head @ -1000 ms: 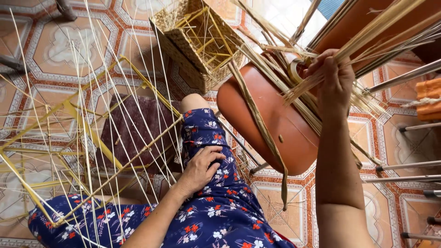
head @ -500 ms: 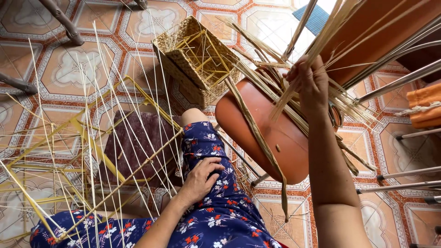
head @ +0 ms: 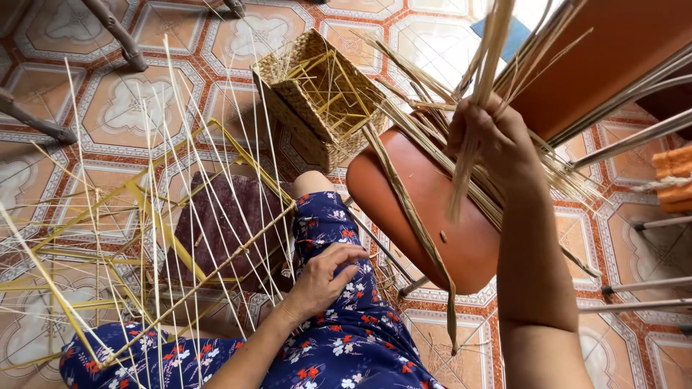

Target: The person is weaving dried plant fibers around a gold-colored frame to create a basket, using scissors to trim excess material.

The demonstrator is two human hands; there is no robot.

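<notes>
My right hand (head: pixel 494 140) is raised above a brown plastic stool (head: pixel 432 205) and is closed around a bunch of pale straw strands (head: pixel 476 94) that stick up and hang down from it. My left hand (head: pixel 324 277) rests on my thigh, on blue floral cloth (head: pixel 339 331), fingers loosely spread and holding nothing. To its left stands a yellow frame (head: pixel 155 223) with many thin white stakes rising from it. A half-woven straw basket (head: pixel 317 97) lies beyond my knee, beside the stool.
Patterned floor tiles (head: pixel 130 108) lie all around. A dark purple mat (head: pixel 223 223) sits under the frame. Metal chair legs (head: pixel 649 284) cross at the right, and wooden legs (head: pixel 115 32) stand at the top left. An orange cloth (head: pixel 674 180) is at the right edge.
My right hand has lifted the straw bunch higher and pulled it nearer to me. My left hand stays on my thigh. The view has tilted slightly downward.
</notes>
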